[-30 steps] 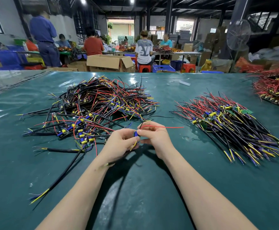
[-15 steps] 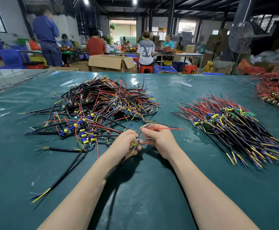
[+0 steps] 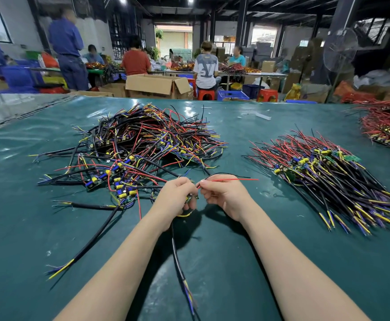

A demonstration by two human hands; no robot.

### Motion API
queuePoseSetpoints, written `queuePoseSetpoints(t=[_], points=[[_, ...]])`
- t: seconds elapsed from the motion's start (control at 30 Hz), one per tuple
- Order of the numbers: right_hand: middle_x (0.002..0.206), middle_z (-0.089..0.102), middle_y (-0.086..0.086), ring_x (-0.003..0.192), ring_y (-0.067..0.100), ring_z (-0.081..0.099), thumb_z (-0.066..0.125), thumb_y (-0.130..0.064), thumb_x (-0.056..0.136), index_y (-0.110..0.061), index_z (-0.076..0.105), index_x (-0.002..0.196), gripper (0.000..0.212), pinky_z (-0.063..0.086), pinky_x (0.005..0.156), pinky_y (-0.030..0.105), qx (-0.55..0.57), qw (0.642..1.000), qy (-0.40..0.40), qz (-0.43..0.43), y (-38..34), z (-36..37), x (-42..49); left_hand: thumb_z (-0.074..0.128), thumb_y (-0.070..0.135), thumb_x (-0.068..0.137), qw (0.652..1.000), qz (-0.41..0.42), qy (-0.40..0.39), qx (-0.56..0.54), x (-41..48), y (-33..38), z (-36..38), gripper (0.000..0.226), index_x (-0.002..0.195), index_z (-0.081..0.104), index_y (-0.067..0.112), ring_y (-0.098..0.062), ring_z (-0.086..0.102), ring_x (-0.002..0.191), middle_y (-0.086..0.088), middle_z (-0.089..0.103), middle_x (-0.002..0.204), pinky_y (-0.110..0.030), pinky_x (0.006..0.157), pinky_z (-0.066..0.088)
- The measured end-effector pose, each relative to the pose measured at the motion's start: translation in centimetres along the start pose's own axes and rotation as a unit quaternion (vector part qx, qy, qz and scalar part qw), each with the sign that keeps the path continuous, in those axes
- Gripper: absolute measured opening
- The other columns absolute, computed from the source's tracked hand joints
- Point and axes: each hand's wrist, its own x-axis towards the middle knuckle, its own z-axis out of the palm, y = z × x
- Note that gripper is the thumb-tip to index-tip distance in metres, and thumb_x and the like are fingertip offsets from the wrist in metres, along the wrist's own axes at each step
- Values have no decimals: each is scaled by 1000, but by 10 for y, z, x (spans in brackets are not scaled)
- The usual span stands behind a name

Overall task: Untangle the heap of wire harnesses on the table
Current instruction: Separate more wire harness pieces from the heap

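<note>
Between the forearms the held harness [image 3: 177, 253] now trails its black cable toward the viewer, newly in view. Left hand [image 3: 176, 196] grips its small board; right hand [image 3: 224, 195] pinches its red wire [image 3: 235, 180]. Tangled heap [image 3: 143, 144] lies just beyond on the green tabletop [image 3: 27, 228].

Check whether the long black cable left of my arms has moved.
No. The black cable lies as before, its far end still under the tangled heap.
</note>
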Motion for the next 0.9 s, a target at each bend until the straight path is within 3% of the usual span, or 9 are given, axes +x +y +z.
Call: queuePoseSetpoints(t=[0.3, 0.47, 0.6, 0.7, 0.8, 0.9], points=[[60, 68, 7, 52, 10, 65, 45, 13, 85, 1, 62, 83, 21, 53, 52, 19, 135, 989, -57, -12, -4, 0, -4, 43, 14, 91, 999, 10, -21, -26, -1, -1, -4, 32, 59, 50, 16, -4, 32, 33, 7, 45, 39, -12, 35, 23], [49, 58, -6, 44, 3, 52, 51, -1, 90, -7, 63, 79, 18, 46, 47, 14, 85, 996, 13, 5, -1, 12, -2, 42, 10, 95, 998, 39, -19, -42, -1, -5, -3, 30, 67, 53, 14, -3, 36, 34, 7, 48, 40, -12, 37, 31], [52, 47, 5, 44, 10, 40, 56, -1, 87, -4, 56, 67, 20, 37, 42, 15, 59, 992, 108, -19, 5, 27, 1, 41, 7, 96, 998, 30, 1, -54, 0, -6, 1, 30, 69, 53, 10, -4, 51, 38, 4, 60, 46, -17, 43, 48], [56, 41, 7, 38, 7, 38, 49, -3, 92, -6, 53, 65, 28, 34, 39, 14, 21, 990, 136, -34, 6, 32, 3, 43, 7, 95, 998, 52, 24, -16, 1, -7, 1, 29, 68, 55, 11, 0, 46, 36, 8, 61, 46, -14, 38, 41], [49, 47, -1, 33, 0, 41, 41, -5, 96, -10, 56, 68, 32, 31, 38, 12, -12, 993, 112, -28, 5, 31, 2, 45, 5, 92, 998, 49, 37, -11, 1, -6, -1, 28, 68, 58, 13, -1, 41, 35, 9, 56, 45, -12, 36, 33], [42, 38, -5, 37, 3, 34, 46, -6, 94, -12, 62, 64, 34, 28, 41, 13, -15, 996, 83, -12, 3, 24, 2, 44, 6, 90, 1000, 24, 11, -2, 1, -2, -3, 28, 65, 54, 12, -3, 36, 32, 7, 47, 39, -14, 34, 29]])
